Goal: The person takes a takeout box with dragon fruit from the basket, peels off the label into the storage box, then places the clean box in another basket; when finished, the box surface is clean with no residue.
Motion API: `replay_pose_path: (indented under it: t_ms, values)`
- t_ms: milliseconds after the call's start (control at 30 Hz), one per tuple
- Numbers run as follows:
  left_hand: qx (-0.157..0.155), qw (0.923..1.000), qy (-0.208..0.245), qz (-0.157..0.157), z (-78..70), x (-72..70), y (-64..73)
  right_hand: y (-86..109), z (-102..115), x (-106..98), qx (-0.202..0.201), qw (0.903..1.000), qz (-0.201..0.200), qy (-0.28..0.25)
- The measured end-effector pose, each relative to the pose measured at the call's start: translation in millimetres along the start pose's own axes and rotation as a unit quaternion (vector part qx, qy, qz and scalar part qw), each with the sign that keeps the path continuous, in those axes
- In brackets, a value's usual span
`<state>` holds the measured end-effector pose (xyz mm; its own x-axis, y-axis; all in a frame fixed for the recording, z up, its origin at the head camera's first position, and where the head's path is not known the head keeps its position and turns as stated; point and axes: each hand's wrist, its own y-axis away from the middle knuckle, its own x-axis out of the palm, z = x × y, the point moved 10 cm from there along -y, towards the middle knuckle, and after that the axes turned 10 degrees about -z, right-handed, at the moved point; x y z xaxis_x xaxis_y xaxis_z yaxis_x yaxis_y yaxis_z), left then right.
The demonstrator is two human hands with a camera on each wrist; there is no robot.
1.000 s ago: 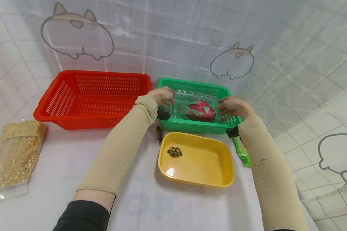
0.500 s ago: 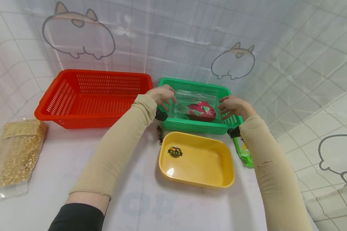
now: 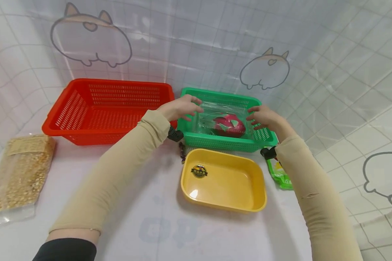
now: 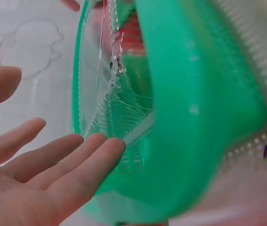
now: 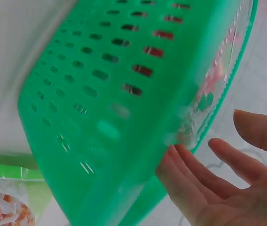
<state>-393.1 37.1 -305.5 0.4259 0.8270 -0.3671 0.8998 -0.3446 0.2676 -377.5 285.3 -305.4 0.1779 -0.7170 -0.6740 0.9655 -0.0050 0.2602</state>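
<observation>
In the head view a green basket (image 3: 215, 140) holds a clear plastic box (image 3: 206, 108). Inside the box shows a magenta fruit with green patches (image 3: 228, 124), which looks like a dragon fruit. My left hand (image 3: 179, 108) hovers over the basket's left end, fingers spread and nothing held. Over the right end is my right hand (image 3: 267, 117), fingers loosely extended, with nothing in it. The left wrist view has the left fingers (image 4: 91, 160) beside the basket's rim. In the right wrist view the right fingertips (image 5: 173, 155) are at the rim; whether they touch it I cannot tell.
A red basket (image 3: 109, 132) stands on the left. In front of the green basket sits a yellow tub (image 3: 225, 181) with a label. A bag of grain (image 3: 24, 170) lies far left, a green packet (image 3: 279, 175) by my right wrist, and a small dark object (image 3: 182, 152) near the tub.
My left hand has drawn slightly left, away from the box, its fingers spreading wider. The right hand has shifted slightly right. The box stays in the green basket.
</observation>
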Motion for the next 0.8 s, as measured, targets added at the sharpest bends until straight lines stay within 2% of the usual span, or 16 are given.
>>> replay_pose_path:
  t_ms: [233,467,633,800]
  values:
    - [0.069,0.9964,-0.049,-0.004,1.2,0.5,35.1,10.9,2,6,-0.039,0.9991,-0.006,0.019]
    - [0.146,0.986,-0.073,-0.033,12.4,-3.3,73.6,28.9,3,4,-0.07,0.9946,-0.047,0.061]
    - [0.17,0.9818,-0.071,-0.046,29.1,-12.5,104.4,47.9,5,6,-0.094,0.9908,-0.058,0.079]
    - [0.171,0.9801,-0.084,-0.055,50.5,-22.7,136.5,71.1,7,9,-0.119,0.9863,-0.073,0.088]
